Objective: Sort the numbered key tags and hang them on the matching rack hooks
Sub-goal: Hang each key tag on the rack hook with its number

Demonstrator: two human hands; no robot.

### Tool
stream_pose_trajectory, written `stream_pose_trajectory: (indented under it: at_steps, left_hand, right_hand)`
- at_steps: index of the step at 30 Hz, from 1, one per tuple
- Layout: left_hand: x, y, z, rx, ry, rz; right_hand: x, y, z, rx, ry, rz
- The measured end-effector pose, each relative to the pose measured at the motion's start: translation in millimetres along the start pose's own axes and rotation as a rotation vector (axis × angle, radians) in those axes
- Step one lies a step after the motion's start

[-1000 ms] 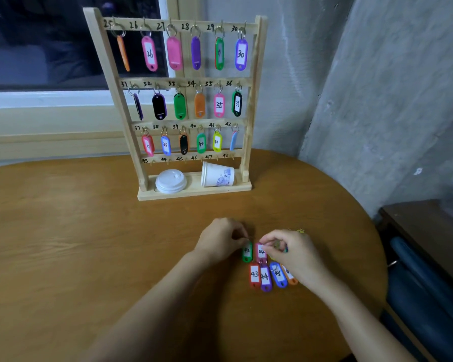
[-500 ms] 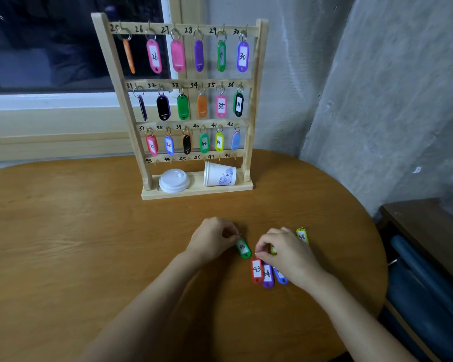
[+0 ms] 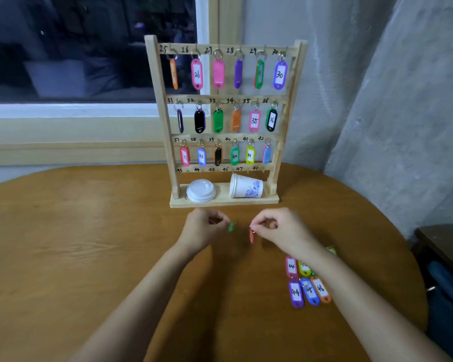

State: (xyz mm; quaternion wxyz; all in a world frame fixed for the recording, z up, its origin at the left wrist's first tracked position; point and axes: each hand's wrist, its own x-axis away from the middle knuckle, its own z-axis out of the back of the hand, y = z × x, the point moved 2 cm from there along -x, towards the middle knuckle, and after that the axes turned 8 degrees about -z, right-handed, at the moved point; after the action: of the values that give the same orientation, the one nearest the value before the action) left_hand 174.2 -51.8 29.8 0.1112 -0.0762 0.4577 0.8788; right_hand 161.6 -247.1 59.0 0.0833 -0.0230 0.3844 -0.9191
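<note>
A wooden key rack (image 3: 162, 121) stands at the table's far side, with coloured tags on hooks 25 to 42; the bottom row, 43 to 48, has bare hooks. My left hand (image 3: 202, 228) pinches a green tag (image 3: 231, 227) in the air just in front of the rack base. Beside it, my right hand (image 3: 280, 228) pinches a red tag (image 3: 251, 235) by its ring. Several loose tags lie on the table under my right forearm: purple 44 (image 3: 296, 293), blue 45 (image 3: 310, 291), orange 46 (image 3: 321, 288), pink (image 3: 291, 266) and yellow (image 3: 304, 267).
A white cup lid (image 3: 201, 190) and a paper cup (image 3: 245, 186) lying on its side sit on the rack base. The round wooden table (image 3: 89, 244) ends at right near a dark side table (image 3: 445, 246). A concrete wall and a window are behind.
Both hands lifted from the tag pile and moved toward the rack, the left carrying the green tag and the right the red one. The view shifted, leaving the pile lower right.
</note>
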Motion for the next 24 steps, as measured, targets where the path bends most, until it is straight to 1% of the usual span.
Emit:
stream_pose_trajectory:
  at_steps: [4,9,13,16,20,24]
  left_hand:
    - [0.1,-16.1,33.3,0.026,0.123,0.033]
    - [-2.8,-38.6,66.2,0.015,0.238,0.081]
    - [-7.2,-49.4,83.4,0.022,0.244,0.074]
    - [-11.5,-54.7,91.7,0.032,0.258,0.08]
    - [-19.5,-61.3,97.5,0.0,0.27,0.073]
    - [-25.4,-65.5,98.2,-0.013,0.27,0.045]
  right_hand:
    - [-31.4,-28.2,-15.9,-0.032,0.002,0.058]
    - [-74.1,-58.3,-42.1,-0.023,0.053,0.051]
    - [-104.5,-84.5,-61.0,-0.03,0.063,0.078]
    - [-121.9,-99.7,-70.9,0.01,0.097,0.099]
    - [-136.6,-109.1,-77.6,0.139,0.19,0.088]
    - [-146.1,-109.2,-80.8,0.189,0.277,0.067]
